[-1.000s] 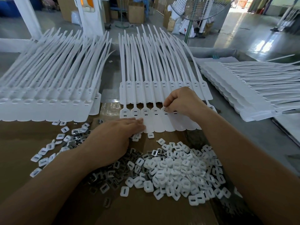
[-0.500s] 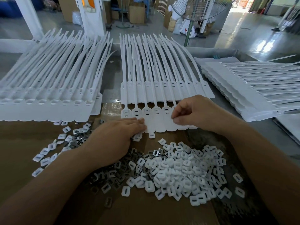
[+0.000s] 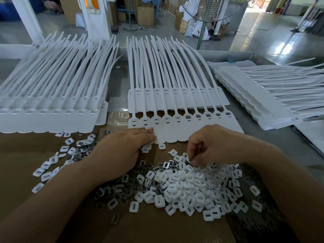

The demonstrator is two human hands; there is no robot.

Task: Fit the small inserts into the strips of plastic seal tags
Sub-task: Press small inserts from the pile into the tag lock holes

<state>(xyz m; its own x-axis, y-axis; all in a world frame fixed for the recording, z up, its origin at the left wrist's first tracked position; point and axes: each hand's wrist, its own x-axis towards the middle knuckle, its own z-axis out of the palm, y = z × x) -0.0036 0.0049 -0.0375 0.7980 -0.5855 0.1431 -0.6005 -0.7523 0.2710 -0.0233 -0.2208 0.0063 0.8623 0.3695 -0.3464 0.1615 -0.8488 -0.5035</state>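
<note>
You have bare surface (image 3: pixel 157 228) at 6 o'clock — the heap of inserts (image 3: pixel 189 183) fills the centre. The left tag stack (image 3: pixel 52 118) bars 10 o'clock, the middle strips (image 3: pixel 175 106) 12, the right tag stack (image 3: pixel 259 102) 2; a narrow lane runs at 11.

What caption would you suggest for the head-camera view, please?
Left hand rests on a strip of seal tags while the right hand reaches into the pile of white inserts.

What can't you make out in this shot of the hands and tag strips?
Head view only:
Whether the right hand pinches anything from the insert pile: its curled fingers hide the tips.
Near-left corner of the front strip: under the left hand.
Stack of strips on the right: cut off by the frame edge.
</note>
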